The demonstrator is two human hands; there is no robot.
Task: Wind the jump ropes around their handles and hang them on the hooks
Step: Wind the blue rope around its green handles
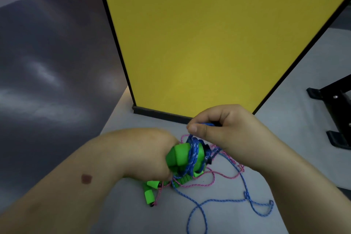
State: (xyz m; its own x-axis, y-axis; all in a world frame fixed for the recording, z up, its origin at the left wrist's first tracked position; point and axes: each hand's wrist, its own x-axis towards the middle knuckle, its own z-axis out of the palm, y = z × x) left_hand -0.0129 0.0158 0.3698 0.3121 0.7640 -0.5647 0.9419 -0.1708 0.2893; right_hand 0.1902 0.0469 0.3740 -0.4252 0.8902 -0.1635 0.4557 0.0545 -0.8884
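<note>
A tall yellow panel (218, 43) stands on edge in front of me on the grey table (296, 119), with a black stand (334, 108) off to the right. Below the panel, both my arms reach in over a tangle of cord.

My left hand (150, 156) is curled tight around the green handles (182, 156), clamped on them and holding them bunched with their ends pointing right. My right hand (224, 129) hovers just above and beside them, thumb and fingers pinched closed on the blue rope (224, 200), which comes down from that pinch onto a few turns already lying round the handles. Most of the blue cord lies loose in loops across the table toward me.

A pink rope (212, 178) sprawls under and through the blue one, and its own green handles (151, 191) lie flat on the table just below my left fist.

I judge I am early in winding the first rope. Next I need to carry the pinched cord round the handles again, keeping it taut and drawing it clear of the pink strands so they do not get dragged into the coil. I see no hooks in this view.
</note>
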